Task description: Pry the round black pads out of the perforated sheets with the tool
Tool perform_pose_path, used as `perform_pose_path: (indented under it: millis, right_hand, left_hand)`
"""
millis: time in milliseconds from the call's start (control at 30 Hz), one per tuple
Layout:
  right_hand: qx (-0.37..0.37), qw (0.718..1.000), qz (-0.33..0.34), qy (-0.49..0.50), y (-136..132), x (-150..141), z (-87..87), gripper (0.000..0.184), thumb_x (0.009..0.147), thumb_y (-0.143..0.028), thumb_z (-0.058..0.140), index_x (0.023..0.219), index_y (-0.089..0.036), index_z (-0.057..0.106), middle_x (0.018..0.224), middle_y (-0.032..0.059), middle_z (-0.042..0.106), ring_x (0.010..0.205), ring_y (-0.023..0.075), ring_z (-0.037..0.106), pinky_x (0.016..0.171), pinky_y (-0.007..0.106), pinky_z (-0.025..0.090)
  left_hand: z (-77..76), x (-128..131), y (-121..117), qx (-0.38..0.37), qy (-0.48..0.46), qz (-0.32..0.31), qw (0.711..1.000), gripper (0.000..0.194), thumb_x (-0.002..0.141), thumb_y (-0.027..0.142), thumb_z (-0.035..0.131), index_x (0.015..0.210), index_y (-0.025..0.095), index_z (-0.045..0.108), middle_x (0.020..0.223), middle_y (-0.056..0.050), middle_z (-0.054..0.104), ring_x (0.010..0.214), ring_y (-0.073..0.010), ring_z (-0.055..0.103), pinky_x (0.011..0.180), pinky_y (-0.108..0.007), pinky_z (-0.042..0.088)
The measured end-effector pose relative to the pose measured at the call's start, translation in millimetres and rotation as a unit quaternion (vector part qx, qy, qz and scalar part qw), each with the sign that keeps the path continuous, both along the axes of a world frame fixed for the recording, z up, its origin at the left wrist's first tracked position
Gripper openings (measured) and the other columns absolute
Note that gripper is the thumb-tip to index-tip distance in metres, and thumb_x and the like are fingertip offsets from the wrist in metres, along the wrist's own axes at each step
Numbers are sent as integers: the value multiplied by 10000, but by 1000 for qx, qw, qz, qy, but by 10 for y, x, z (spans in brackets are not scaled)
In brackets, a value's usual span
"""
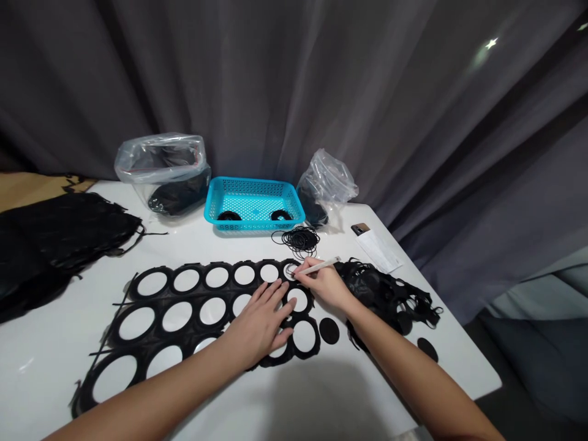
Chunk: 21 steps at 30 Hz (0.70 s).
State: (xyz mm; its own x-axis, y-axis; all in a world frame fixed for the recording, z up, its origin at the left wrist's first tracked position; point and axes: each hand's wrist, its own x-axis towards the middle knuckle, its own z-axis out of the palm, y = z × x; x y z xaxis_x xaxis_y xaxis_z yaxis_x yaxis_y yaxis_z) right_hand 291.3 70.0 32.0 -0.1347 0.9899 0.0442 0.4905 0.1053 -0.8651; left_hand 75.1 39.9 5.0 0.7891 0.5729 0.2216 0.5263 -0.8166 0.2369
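A black rubber-like sheet with rows of large round holes lies flat on the white table. My left hand rests on it with fingers spread, pressing near its right part and covering some holes. In my right hand is a slim white pen-like tool, its tip down at the far right hole of the back row. Thin dark strands show inside that hole, too small to make out. Just behind it lies a heap of thin black rings.
A blue basket holding black ring bundles stands between two clear plastic bags with black contents. Black scraps and loose black discs lie at the right. Dark sheets are piled at the left. A phone-like object and white paper lie back right.
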Motion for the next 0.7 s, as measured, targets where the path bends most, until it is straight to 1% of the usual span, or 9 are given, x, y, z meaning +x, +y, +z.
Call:
perform_pose_path:
  millis: [100, 233, 367, 433, 533, 600, 633, 667, 700]
  right_hand:
    - [-16, 1000, 3, 17, -16, -30, -16, 120, 834, -281, 641, 753, -198, 610, 868, 34, 729, 802, 182, 637, 761, 306, 472]
    - [-25, 999, 4, 32, 12, -14, -34, 124, 832, -277, 645, 748, -195, 605, 867, 35, 725, 809, 182, 640, 757, 302, 472]
    - [-17, 1000, 11, 15, 12, -8, -40, 129, 845, -262, 636, 741, -201, 593, 877, 35, 725, 830, 192, 652, 778, 313, 476]
    - [-2, 1000, 20, -3, -26, -20, -58, 116, 870, -255, 618, 767, -207, 597, 895, 36, 724, 845, 198, 657, 790, 323, 482]
    - [73, 992, 66, -83, -107, -58, -122, 90, 918, -221, 577, 837, -221, 617, 930, 56, 718, 919, 220, 645, 847, 350, 471]
    - [133, 970, 112, -169, -123, -56, -162, 76, 922, -188, 567, 901, -221, 633, 965, 86, 711, 973, 250, 620, 891, 382, 441]
    - [154, 958, 118, -210, -104, -29, -168, 88, 919, -173, 559, 923, -217, 636, 965, 101, 707, 972, 264, 610, 894, 395, 429]
    - [168, 950, 104, -242, -64, 24, -161, 102, 918, -162, 545, 928, -210, 634, 949, 112, 702, 948, 273, 606, 883, 402, 423]
    - [178, 946, 66, -263, -4, 104, -138, 115, 919, -160, 524, 916, -205, 630, 926, 119, 696, 913, 278, 604, 864, 403, 422]
  left_hand:
    - [-9, 0, 3, -5, -2, 1, 1000, 497, 913, 411, 669, 1350, 196, 568, 1512, -169, 474, 1428, -338, 401, 1171, -530, 306]
    - [-13, -3, -2, -11, -5, 2, 1000, 502, 914, 397, 673, 1358, 192, 564, 1523, -175, 459, 1435, -335, 390, 1181, -521, 290]
    - [-8, -4, -5, -11, -7, -2, 1000, 500, 914, 391, 671, 1358, 190, 562, 1523, -179, 456, 1439, -341, 382, 1177, -532, 292]
    - [-12, -1, -6, -10, -7, -2, 1000, 503, 914, 392, 670, 1360, 188, 559, 1522, -183, 456, 1439, -345, 381, 1174, -535, 297]
    - [-28, 6, -9, -9, -15, 4, 1000, 495, 908, 385, 673, 1350, 193, 563, 1518, -177, 463, 1442, -342, 377, 1177, -534, 293]
    - [-39, 9, -10, -9, -18, 5, 1000, 496, 898, 380, 680, 1344, 195, 566, 1510, -174, 473, 1441, -342, 379, 1177, -535, 292]
    - [-43, 9, -10, -8, -19, 4, 1000, 496, 896, 378, 681, 1343, 196, 567, 1507, -173, 477, 1438, -343, 383, 1176, -535, 293]
    - [-45, 8, -9, -8, -20, 4, 1000, 496, 896, 376, 679, 1345, 196, 567, 1505, -172, 480, 1436, -344, 386, 1174, -535, 295]
    - [-46, 7, -8, -7, -23, 4, 1000, 494, 898, 372, 677, 1346, 196, 567, 1502, -171, 483, 1434, -344, 389, 1172, -534, 298]
